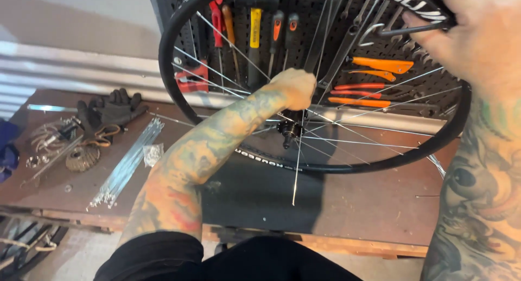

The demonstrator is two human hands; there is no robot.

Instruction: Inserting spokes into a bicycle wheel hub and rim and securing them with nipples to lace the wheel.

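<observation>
Rim [179, 37] top cut off by frame edge; right hand [477, 37] partly cropped (fingertips blurred).

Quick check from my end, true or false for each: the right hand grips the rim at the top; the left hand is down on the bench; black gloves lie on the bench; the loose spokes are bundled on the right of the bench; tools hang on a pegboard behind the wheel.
1. The right hand grips the rim at the top. True.
2. The left hand is down on the bench. False: it is raised inside the wheel, just above the hub.
3. Black gloves lie on the bench. True.
4. The loose spokes are bundled on the right. False: they lie on the left side.
5. Tools hang on a pegboard behind the wheel. True.
</observation>
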